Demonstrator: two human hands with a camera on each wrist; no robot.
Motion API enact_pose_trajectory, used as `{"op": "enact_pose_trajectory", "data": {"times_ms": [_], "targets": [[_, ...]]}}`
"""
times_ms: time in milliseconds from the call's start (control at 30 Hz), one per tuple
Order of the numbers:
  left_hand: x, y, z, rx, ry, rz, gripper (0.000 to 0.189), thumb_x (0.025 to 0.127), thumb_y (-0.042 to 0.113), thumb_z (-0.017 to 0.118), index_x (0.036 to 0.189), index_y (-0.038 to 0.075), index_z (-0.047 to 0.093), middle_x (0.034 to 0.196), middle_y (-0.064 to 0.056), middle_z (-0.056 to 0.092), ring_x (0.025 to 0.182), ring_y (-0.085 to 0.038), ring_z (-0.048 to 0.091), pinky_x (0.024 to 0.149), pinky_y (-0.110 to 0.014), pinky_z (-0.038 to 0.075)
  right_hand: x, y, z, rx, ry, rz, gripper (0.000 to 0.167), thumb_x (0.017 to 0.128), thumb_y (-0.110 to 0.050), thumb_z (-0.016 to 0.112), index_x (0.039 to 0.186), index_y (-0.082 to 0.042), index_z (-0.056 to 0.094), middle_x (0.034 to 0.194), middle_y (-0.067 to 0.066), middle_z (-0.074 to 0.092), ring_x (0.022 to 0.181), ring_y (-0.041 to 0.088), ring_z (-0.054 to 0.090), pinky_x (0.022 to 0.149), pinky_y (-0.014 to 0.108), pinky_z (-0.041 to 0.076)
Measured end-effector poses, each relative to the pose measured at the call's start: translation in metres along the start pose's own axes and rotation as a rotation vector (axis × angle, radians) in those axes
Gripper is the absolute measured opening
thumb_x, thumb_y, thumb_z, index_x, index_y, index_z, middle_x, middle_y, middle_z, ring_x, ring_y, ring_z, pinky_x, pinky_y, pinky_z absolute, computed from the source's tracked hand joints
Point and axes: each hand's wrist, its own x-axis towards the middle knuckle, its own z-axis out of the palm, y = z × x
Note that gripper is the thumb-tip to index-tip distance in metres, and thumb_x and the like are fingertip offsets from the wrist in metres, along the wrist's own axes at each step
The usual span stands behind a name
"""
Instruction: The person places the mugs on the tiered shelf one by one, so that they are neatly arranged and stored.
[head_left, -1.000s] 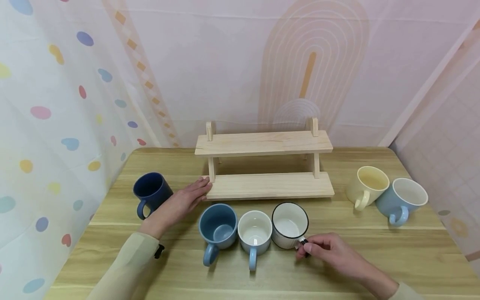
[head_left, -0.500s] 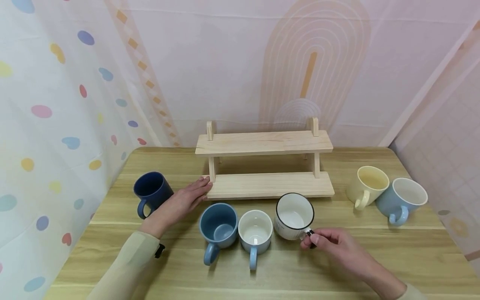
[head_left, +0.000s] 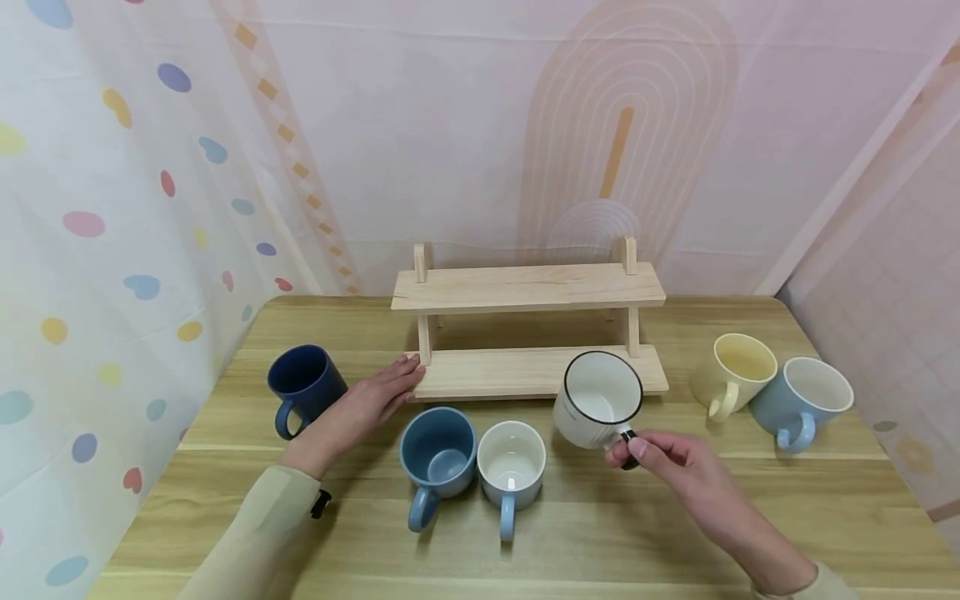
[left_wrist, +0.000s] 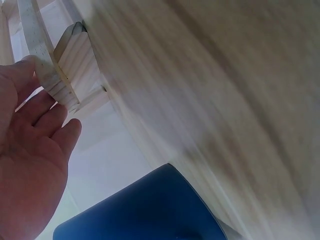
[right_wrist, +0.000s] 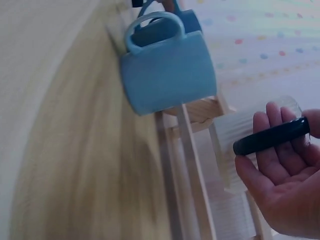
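Note:
My right hand pinches the black handle of a white mug with a dark rim. That mug is raised off the table and overlaps the right part of the lower shelf in the head view. At the left end of a two-tier wooden display rack, my left hand grips the lower board; the thumb and fingers lie on either side of its end. A blue mug and a white-and-light-blue mug stand side by side before the rack, handles toward me.
Beside my left forearm stands a navy mug. A yellow mug and a light blue mug are close together at the right of the wooden table. A printed curtain hangs behind.
The right hand has lifted the white mug from beside the white-and-light-blue one and carried it up and forward toward the lower shelf. My left hand has stayed on the rack.

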Motion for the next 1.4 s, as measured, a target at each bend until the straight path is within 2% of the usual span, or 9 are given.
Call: {"op": "enact_pose_trajectory", "data": {"times_ms": [133, 300, 667, 1067, 1400], "targets": [[0.000, 0.000, 0.000, 0.001, 0.015, 0.007, 0.045, 0.105, 0.011, 0.061, 0.149, 0.001, 0.054, 0.159, -0.019, 0.044, 0.146, -0.038, 0.042, 0.112, -0.055, 0.043, 0.004, -0.004, -0.002, 0.008, 0.039, -0.025, 0.030, 0.111, -0.014, 0.048, 0.108, 0.002, 0.074, 0.107, 0.018, 0.076, 0.107, 0.014, 0.070, 0.096, 0.021, 0.049], [-0.001, 0.000, 0.001, 0.003, 0.040, 0.031, 0.044, 0.104, 0.009, 0.062, 0.147, -0.001, 0.056, 0.157, -0.021, 0.046, 0.144, -0.040, 0.044, 0.110, -0.056, 0.044, 0.010, -0.008, -0.004, -0.005, 0.098, -0.053, 0.031, 0.111, -0.014, 0.049, 0.107, 0.003, 0.074, 0.105, 0.014, 0.077, 0.106, 0.014, 0.071, 0.094, 0.020, 0.050], [-0.001, -0.001, 0.001, 0.001, 0.039, 0.031, 0.045, 0.104, 0.009, 0.063, 0.147, 0.000, 0.056, 0.157, -0.021, 0.046, 0.143, -0.040, 0.045, 0.110, -0.056, 0.044, 0.025, -0.022, -0.011, 0.012, 0.188, -0.066, 0.035, 0.112, -0.020, 0.049, 0.109, 0.007, 0.072, 0.108, 0.006, 0.078, 0.108, 0.011, 0.071, 0.098, 0.018, 0.050], [-0.001, -0.002, 0.002, -0.009, 0.041, 0.024, 0.045, 0.104, 0.009, 0.063, 0.148, 0.001, 0.056, 0.157, -0.020, 0.046, 0.144, -0.039, 0.044, 0.110, -0.055, 0.044, 0.046, -0.039, -0.020, 0.088, 0.231, -0.071, 0.040, 0.111, -0.028, 0.052, 0.113, 0.007, 0.071, 0.106, 0.005, 0.076, 0.106, 0.016, 0.070, 0.100, 0.021, 0.050], [-0.001, 0.001, 0.000, -0.017, 0.012, 0.003, 0.046, 0.105, 0.010, 0.061, 0.149, 0.001, 0.054, 0.159, -0.018, 0.044, 0.146, -0.037, 0.042, 0.113, -0.053, 0.042, 0.064, -0.048, -0.028, 0.179, 0.252, -0.129, 0.037, 0.110, -0.026, 0.055, 0.110, 0.009, 0.068, 0.103, 0.004, 0.075, 0.105, 0.016, 0.072, 0.101, 0.022, 0.051]]}}
